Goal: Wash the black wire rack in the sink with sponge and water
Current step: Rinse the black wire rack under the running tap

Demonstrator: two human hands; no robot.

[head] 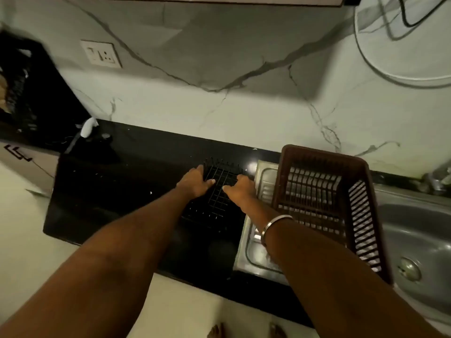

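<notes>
The black wire rack lies on the dark desk, toward its back edge and at its right end, just beside the steel drainboard. It is not yet in the sink, which sits well apart to the right. The left hand grips the rack's left side and the right hand its right side. Each has its thumb on the grid and its fingers curled over the rim. The main risk I see is the lift across. A brown plastic basket fills the drainboard between rack and sink, so the rack probably has to pass over it, and a low carry could snag the wire ends on its slotted wall or knock it toward the basin. The thin wires give little to hold, and a tilted rack could slip from the fingers or scrape the polished desk. The metal bangle on the right wrist might also catch on the basket rim. No sponge shows anywhere, and only part of the tap shows at the far right edge, so both would have to be reached one-handed later. The desk is glossy black stone with a few pale specks, and it backs onto a white marble-veined wall bearing a socket. The light is dim, so black wire on black stone is hard to read.
</notes>
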